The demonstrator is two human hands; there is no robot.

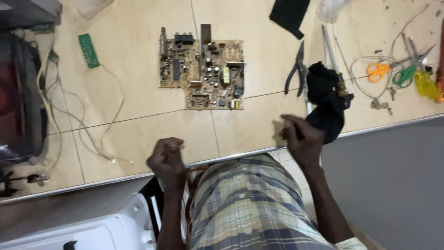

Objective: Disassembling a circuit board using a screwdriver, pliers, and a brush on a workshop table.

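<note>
My left hand (167,158) is a closed fist at the metal-edged front of the tan table (138,134), with nothing visible in it. My right hand (300,137) is blurred, its fingers curled, right beside a crumpled black cloth (326,99) at the table edge. Whether it grips the cloth or a thin tool I cannot tell. A brown circuit board (202,74) full of components lies flat in the middle of the table, beyond both hands.
Dark pliers (296,69), orange scissors (379,70), green scissors (407,75) and a yellow-handled screwdriver (425,83) lie at the right. A small green board (88,50) with loose wires (99,139) sits at the left, next to a dark device (18,92).
</note>
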